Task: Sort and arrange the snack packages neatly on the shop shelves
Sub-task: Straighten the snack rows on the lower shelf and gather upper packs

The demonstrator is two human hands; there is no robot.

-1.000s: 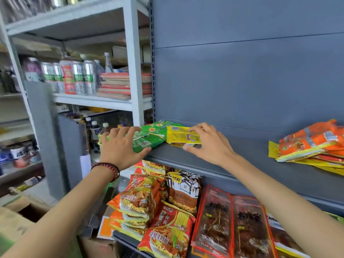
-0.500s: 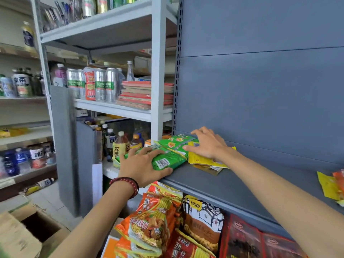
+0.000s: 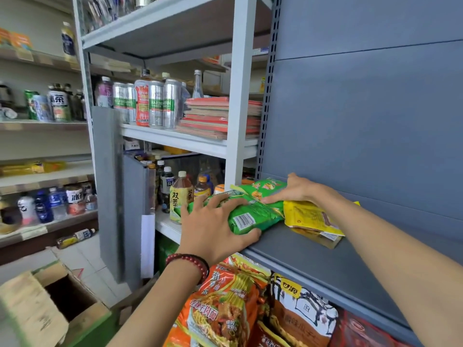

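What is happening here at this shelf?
A person is arranging snack packets at the left end of the grey shelf. The left hand grips a green packet at the shelf's front edge. The right hand rests flat on a second green packet behind it, beside the yellow packets. Noodle packets lie on the shelf below.

Our left grip (image 3: 213, 226) covers the left end of the front green packet (image 3: 253, 216), so we cannot tell how far that end passes the left edge of the grey shelf (image 3: 313, 261). Our right grip (image 3: 298, 190) lies over part of the rear green packet (image 3: 263, 187), and our forearm hides the back of the yellow packet (image 3: 305, 216). Of the lower packet (image 3: 323, 237) under it we see only a brownish rim. The print on these packets is too small to read. Below, the noodle packets (image 3: 225, 309) and red packets (image 3: 358, 331) run off the bottom edge. The cardboard box (image 3: 32, 309) is cut at the bottom-left corner.
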